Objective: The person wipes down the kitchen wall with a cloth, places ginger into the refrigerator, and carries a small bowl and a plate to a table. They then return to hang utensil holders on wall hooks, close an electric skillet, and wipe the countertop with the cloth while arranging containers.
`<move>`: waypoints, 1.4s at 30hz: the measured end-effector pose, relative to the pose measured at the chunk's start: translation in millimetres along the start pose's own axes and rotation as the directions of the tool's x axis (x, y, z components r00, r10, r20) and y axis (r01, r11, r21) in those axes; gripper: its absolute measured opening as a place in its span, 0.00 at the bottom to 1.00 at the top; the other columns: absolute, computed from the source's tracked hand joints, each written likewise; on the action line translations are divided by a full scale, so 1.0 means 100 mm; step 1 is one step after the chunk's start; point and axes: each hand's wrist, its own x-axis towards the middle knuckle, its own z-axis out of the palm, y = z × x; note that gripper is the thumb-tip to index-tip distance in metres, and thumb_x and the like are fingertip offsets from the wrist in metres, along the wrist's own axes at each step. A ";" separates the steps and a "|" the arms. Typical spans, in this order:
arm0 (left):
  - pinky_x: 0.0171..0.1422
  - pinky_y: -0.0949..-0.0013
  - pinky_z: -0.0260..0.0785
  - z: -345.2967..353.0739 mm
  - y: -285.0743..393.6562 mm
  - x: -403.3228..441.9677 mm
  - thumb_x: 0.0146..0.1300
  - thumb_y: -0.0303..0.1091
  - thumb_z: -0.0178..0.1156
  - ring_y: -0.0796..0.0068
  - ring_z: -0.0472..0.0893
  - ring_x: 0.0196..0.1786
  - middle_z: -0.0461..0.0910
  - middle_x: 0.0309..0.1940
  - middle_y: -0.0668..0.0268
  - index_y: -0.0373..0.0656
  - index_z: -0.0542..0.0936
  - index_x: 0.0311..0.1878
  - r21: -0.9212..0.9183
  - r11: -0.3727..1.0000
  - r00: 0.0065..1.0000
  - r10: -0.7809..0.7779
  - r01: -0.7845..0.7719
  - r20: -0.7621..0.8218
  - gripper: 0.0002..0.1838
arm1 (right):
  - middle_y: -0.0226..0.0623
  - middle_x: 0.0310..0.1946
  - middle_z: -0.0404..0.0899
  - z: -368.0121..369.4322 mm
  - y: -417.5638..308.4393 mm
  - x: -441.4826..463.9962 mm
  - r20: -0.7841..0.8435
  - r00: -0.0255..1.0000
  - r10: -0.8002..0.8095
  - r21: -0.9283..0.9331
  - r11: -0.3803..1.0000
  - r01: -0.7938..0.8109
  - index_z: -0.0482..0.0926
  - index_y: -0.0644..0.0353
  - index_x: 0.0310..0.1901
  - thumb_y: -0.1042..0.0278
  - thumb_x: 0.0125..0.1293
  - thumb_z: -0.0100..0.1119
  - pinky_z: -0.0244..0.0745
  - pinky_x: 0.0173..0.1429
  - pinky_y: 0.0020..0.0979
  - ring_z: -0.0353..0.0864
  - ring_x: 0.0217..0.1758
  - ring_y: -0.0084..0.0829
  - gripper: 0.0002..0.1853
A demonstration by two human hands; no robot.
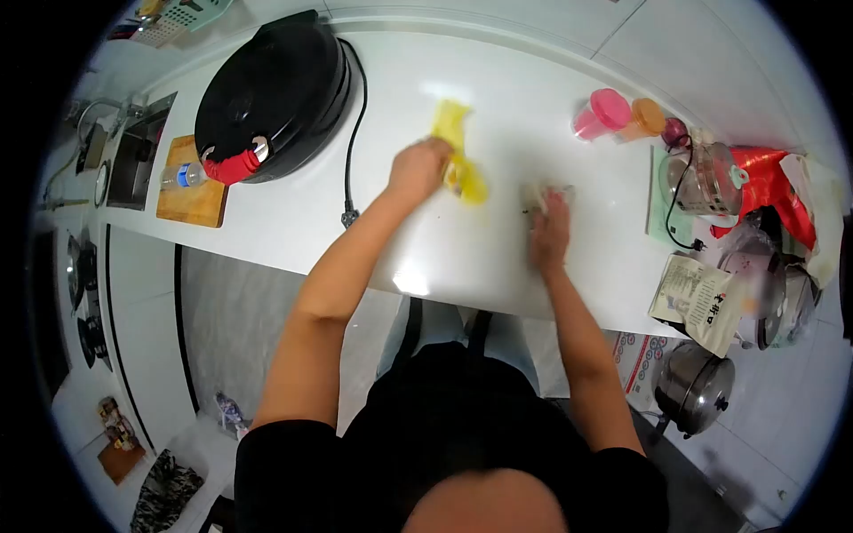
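My left hand (pixel 419 171) is closed around a thin, crumpled yellow piece (pixel 451 124), which sticks out above and below the fingers over the white counter (pixel 409 80). Whether it is cloth or plastic film I cannot tell. To the right, my right hand (pixel 551 229) is smeared by motion, its fingers over a pale crumpled cloth-like piece (pixel 533 194) on the counter. A black round electric appliance (pixel 267 98) stands left of my left hand, its cord (pixel 360 115) and plug (pixel 349 217) lying on the counter between them.
A wooden board (pixel 209 209) and a clear bottle (pixel 184 175) lie by the sink (pixel 142 151). Pink-lidded (pixel 609 108) and orange-lidded (pixel 648 117) containers stand at the back right. Near the right end are a glass jar (pixel 711 178), a printed pouch (pixel 697 302) and a metal pot (pixel 697 386).
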 end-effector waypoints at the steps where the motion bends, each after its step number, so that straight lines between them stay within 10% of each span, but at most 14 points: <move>1: 0.43 0.60 0.73 -0.12 -0.02 0.05 0.61 0.32 0.57 0.57 0.81 0.37 0.82 0.38 0.56 0.44 0.83 0.42 -0.147 0.989 0.981 -0.052 0.025 -0.187 0.09 | 0.43 0.65 0.68 0.11 -0.20 -0.01 0.025 1.000 0.002 0.017 1.000 -0.003 0.72 0.58 0.61 0.72 0.62 0.56 0.52 0.75 0.48 0.62 0.71 0.46 0.23; 7: 0.45 0.77 0.69 -1.21 -0.22 -0.58 0.67 0.30 0.59 0.84 0.76 0.38 0.81 0.34 0.68 0.34 0.81 0.42 -0.721 0.690 0.761 -0.500 0.063 -0.412 0.08 | 0.41 0.67 0.66 0.77 -1.23 0.13 0.169 0.968 -0.186 0.206 0.967 0.150 0.75 0.55 0.59 0.66 0.61 0.61 0.51 0.75 0.47 0.62 0.71 0.46 0.23; 8: 0.47 0.76 0.69 -1.29 -0.24 -0.81 0.67 0.30 0.58 0.82 0.76 0.40 0.80 0.36 0.67 0.32 0.80 0.44 -0.735 0.673 0.724 -0.548 0.083 -0.419 0.09 | 0.41 0.67 0.66 0.78 -1.41 0.07 0.196 0.950 -0.245 0.287 0.940 0.183 0.70 0.63 0.63 0.69 0.60 0.61 0.52 0.76 0.45 0.61 0.72 0.43 0.28; 11: 0.51 0.74 0.70 -1.35 -0.25 -1.52 0.69 0.29 0.57 0.80 0.77 0.43 0.80 0.41 0.66 0.30 0.78 0.48 -0.757 0.636 0.618 -0.659 0.154 -0.428 0.12 | 0.43 0.68 0.65 0.77 -1.70 -0.18 0.384 0.720 -0.578 0.361 0.812 0.459 0.79 0.42 0.57 0.52 0.62 0.59 0.50 0.75 0.48 0.59 0.72 0.48 0.21; 21: 0.52 0.70 0.73 -1.36 -0.04 -2.26 0.71 0.31 0.55 0.76 0.80 0.44 0.81 0.44 0.64 0.33 0.78 0.52 -0.779 0.564 0.489 -0.779 0.273 -0.393 0.13 | 0.37 0.76 0.51 0.85 -1.67 0.23 0.581 0.510 -0.634 0.119 0.686 0.718 0.64 0.37 0.69 0.51 0.70 0.43 0.42 0.75 0.59 0.46 0.78 0.47 0.26; 27: 0.56 0.68 0.73 -1.57 0.07 -2.62 0.70 0.29 0.54 0.74 0.80 0.47 0.80 0.46 0.63 0.31 0.77 0.54 -0.747 0.621 0.400 -0.763 0.237 -0.508 0.14 | 0.44 0.66 0.66 0.47 -0.02 0.83 0.081 0.840 -0.537 -0.183 0.820 0.542 0.71 0.49 0.64 0.66 0.67 0.51 0.55 0.71 0.55 0.61 0.71 0.52 0.23; 29: 0.57 0.67 0.73 -1.56 0.13 -2.89 0.70 0.29 0.54 0.73 0.80 0.48 0.80 0.47 0.63 0.31 0.77 0.55 -0.765 0.598 0.331 -0.791 0.239 -0.514 0.14 | 0.46 0.66 0.67 0.06 0.31 0.81 0.218 0.926 -0.308 -0.303 0.881 0.365 0.71 0.50 0.65 0.65 0.68 0.50 0.54 0.71 0.54 0.62 0.70 0.52 0.23; 34: 0.55 0.69 0.72 -1.46 0.34 -3.39 0.71 0.31 0.54 0.75 0.79 0.48 0.80 0.47 0.64 0.34 0.77 0.53 -0.764 0.555 0.236 -0.832 0.330 -0.502 0.13 | 0.46 0.60 0.71 0.36 -0.14 0.37 0.132 0.930 -0.343 -0.298 0.881 0.367 0.71 0.51 0.63 0.62 0.68 0.50 0.55 0.72 0.50 0.64 0.68 0.48 0.22; 39: 0.56 0.67 0.72 -1.19 0.29 -3.00 0.70 0.29 0.54 0.72 0.79 0.48 0.81 0.47 0.62 0.33 0.78 0.52 -0.706 0.612 0.443 -0.776 0.357 -0.449 0.12 | 0.45 0.72 0.56 0.73 -1.72 -0.50 0.501 0.666 -0.552 0.329 0.834 0.444 0.69 0.37 0.66 0.53 0.66 0.51 0.40 0.79 0.47 0.49 0.77 0.46 0.25; 42: 0.57 0.65 0.72 -1.02 0.32 -2.44 0.68 0.25 0.56 0.69 0.80 0.49 0.81 0.47 0.61 0.33 0.79 0.51 -0.536 0.758 0.657 -0.623 0.373 -0.424 0.11 | 0.47 0.68 0.64 0.42 -1.65 -0.67 0.373 0.698 -0.611 0.324 0.791 0.518 0.73 0.41 0.63 0.53 0.64 0.54 0.47 0.77 0.44 0.57 0.74 0.45 0.24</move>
